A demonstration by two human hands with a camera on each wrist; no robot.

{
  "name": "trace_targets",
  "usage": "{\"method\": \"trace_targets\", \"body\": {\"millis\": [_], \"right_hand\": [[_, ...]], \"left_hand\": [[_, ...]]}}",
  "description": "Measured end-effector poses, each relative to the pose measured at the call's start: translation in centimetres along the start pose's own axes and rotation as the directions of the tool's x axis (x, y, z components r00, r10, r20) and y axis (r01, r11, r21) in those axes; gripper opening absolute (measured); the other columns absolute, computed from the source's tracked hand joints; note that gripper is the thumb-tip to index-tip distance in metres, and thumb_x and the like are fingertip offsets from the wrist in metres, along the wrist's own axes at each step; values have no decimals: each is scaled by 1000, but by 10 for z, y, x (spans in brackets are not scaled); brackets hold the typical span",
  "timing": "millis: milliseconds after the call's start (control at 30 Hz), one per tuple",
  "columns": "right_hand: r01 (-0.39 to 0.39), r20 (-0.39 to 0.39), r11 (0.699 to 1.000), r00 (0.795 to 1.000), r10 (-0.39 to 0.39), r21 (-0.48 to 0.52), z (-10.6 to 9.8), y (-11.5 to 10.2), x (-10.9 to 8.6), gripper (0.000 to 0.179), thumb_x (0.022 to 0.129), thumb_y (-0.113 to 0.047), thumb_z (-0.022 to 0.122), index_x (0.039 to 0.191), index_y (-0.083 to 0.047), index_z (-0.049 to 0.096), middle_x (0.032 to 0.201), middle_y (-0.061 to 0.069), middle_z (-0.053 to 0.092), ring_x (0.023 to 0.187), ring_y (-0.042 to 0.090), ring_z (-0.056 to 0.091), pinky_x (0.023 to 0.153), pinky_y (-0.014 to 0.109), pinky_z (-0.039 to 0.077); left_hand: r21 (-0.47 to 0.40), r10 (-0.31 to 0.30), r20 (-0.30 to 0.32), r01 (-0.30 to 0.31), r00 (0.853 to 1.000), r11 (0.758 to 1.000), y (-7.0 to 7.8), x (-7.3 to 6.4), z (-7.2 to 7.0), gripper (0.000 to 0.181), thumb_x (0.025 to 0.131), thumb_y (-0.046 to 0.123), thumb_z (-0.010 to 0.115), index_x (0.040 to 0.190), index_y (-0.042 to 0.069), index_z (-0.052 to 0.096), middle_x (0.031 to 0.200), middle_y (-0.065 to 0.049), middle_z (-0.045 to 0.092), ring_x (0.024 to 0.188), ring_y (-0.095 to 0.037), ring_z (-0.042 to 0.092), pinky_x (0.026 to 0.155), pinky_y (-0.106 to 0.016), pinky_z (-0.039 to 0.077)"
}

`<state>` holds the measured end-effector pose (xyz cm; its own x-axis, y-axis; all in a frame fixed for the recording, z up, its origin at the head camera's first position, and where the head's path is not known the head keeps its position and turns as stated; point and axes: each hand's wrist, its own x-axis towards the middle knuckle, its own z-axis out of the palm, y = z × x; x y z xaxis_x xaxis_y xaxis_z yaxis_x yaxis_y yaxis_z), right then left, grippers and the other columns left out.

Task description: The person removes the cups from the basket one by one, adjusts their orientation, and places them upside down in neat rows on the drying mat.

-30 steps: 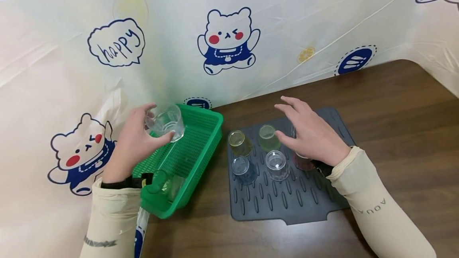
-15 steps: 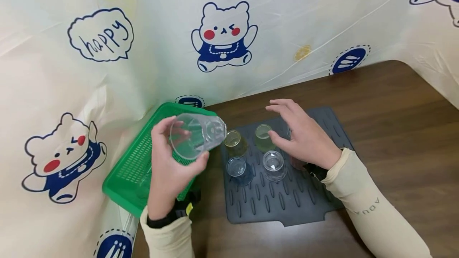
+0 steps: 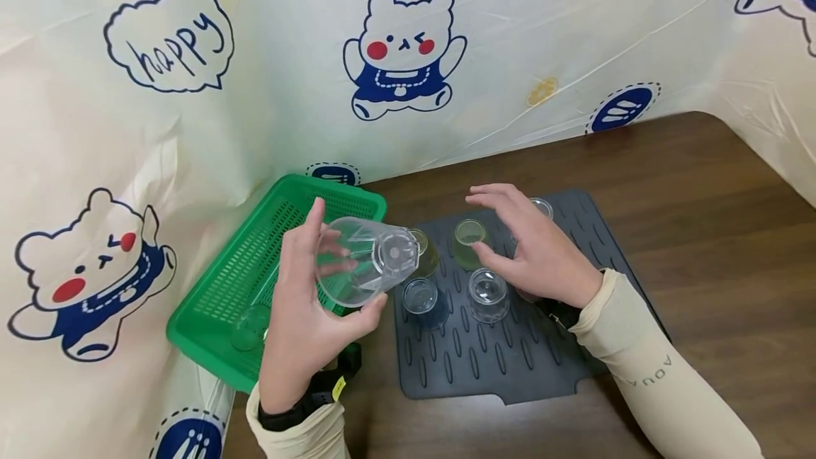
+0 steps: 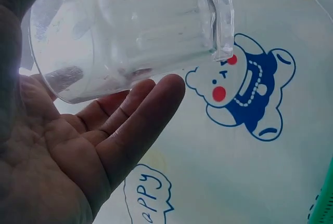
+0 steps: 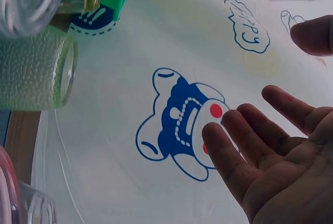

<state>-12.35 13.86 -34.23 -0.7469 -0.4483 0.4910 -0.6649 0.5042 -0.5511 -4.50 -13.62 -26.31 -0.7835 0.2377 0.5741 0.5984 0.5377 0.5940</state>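
Note:
My left hand [image 3: 331, 271] grips a clear plastic cup [image 3: 370, 261] lying on its side in the air, base toward the right, above the gap between the green basket [image 3: 280, 232] and the grey mat [image 3: 510, 360]. In the left wrist view the cup [image 4: 135, 31] rests against my thumb and fingers [image 4: 145, 115]. My right hand [image 3: 494, 225] hovers open, fingers spread, over the mat's upturned cups: yellowish [image 3: 426, 253], green [image 3: 469, 241], blue [image 3: 423, 301] and clear [image 3: 487, 295]. In the right wrist view the right hand [image 5: 270, 146] holds nothing, beside the green cup [image 5: 31, 73].
Another clear cup [image 3: 543, 208] stands at the mat's far edge behind my right hand. A green cup [image 3: 251, 324] lies in the basket's near corner. A bear-print plastic sheet [image 3: 408, 55] hangs behind and to the left. Brown table [image 3: 733, 246] lies bare to the right.
My left hand has lifted the clear cup out of the basket, carried it right toward the mat and tipped it onto its side. The right hand has stayed hovering over the mat.

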Motion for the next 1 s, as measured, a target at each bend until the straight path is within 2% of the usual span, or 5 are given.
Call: {"method": "trace_targets", "body": {"millis": [133,400,700,867,1000], "right_hand": [[1,14,1000,1000,-1,12,2,0,-1,57,86,-25,67,138,-11,47,144,2,38,130,20,39,102,42,37],[3,39,1000,999,-4,30,4,-1,-1,65,83,-26,71,141,-13,45,146,0,36,130,19,39,101,43,38],[32,88,992,995,-43,122,7,-5,-1,72,80,-25,74,143,-16,41,147,1,34,128,17,41,99,39,41],[70,95,979,991,-90,193,7,-8,-1,76,78,-22,77,144,-15,40,147,2,33,123,15,45,98,34,42],[89,93,969,989,-113,231,7,-10,0,77,77,-19,78,144,-14,40,147,2,34,125,17,44,99,35,41]], "left_hand": [[-14,-29,26,30,999,999,-7,-2,3,110,60,6,82,153,8,23,119,-16,43,101,-23,50,78,-32,53],[-37,-83,62,86,995,996,-18,-5,9,93,60,14,85,142,14,40,124,-9,42,103,-19,53,78,-30,53],[-68,-11,56,15,998,998,-3,-1,10,91,57,5,82,136,-2,36,119,-11,44,96,-25,54,76,-35,54],[-128,16,66,-7,998,992,-7,0,13,90,58,6,82,133,-6,34,119,-12,43,97,-24,55,79,-34,53],[-123,14,83,-3,996,992,-20,-5,18,94,59,15,84,136,0,34,123,-8,42,101,-21,55,82,-32,52]]}}
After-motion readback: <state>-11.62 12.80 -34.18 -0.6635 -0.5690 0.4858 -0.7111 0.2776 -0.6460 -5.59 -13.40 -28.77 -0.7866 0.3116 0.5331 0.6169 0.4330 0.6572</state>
